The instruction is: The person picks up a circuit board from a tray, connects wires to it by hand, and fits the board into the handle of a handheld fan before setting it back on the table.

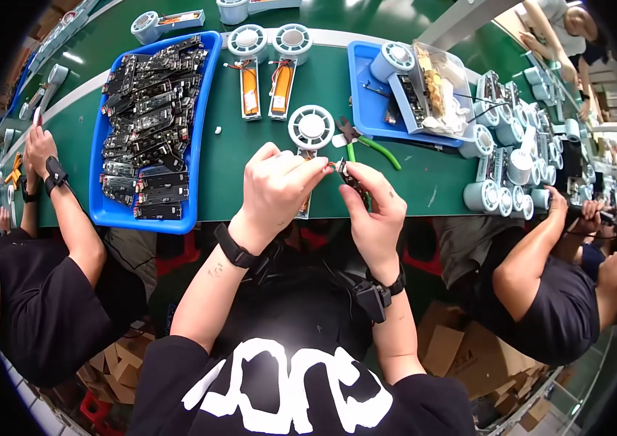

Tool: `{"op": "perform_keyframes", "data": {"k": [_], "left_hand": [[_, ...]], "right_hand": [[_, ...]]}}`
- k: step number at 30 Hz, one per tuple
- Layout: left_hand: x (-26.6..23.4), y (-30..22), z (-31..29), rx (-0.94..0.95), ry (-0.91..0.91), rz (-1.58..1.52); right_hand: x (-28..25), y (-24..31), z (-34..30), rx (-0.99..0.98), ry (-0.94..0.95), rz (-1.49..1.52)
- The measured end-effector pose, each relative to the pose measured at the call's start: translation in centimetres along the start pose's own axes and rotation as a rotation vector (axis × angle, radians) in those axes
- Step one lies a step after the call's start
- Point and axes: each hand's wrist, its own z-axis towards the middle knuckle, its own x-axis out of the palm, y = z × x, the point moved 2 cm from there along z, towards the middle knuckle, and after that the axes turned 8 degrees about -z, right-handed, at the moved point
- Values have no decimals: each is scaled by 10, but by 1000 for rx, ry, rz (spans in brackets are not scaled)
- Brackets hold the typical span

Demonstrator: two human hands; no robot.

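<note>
My left hand (275,189) is closed in a pinch on a thin wire end, with a bit of red and orange showing at the fingertips. Between the thumb and fingers of my right hand (379,211) is a small black circuit board (352,179), its edge next to the wire. Under my hands lies a handheld fan (311,128), round white head away from me and open handle toward me; my left hand covers most of the handle. Green-handled cutters (375,150) lie just beyond my right hand.
A blue tray (96,190) full of circuit boards stands at left. Two open fans with orange batteries (250,91) lie ahead. Another blue tray (361,116) holds a fan and a clear box (461,102). Many fans (501,196) crowd the right. Co-workers sit on both sides.
</note>
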Motion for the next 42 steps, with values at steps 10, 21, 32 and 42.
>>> {"op": "perform_keyframes", "data": {"k": [10,21,32,42], "left_hand": [[7,-6,-13,-323,-249,-263],[11,-3,-18,-496,-339,-327],[1,-1,3,7,-48,-37],[-9,-3,12,79,81,49]], "right_hand": [[10,-2,-4,438,-85,598],[17,3,0,455,-111,613],[19,7,3,202,-134,265],[18,4,1,203,-85,217]]}}
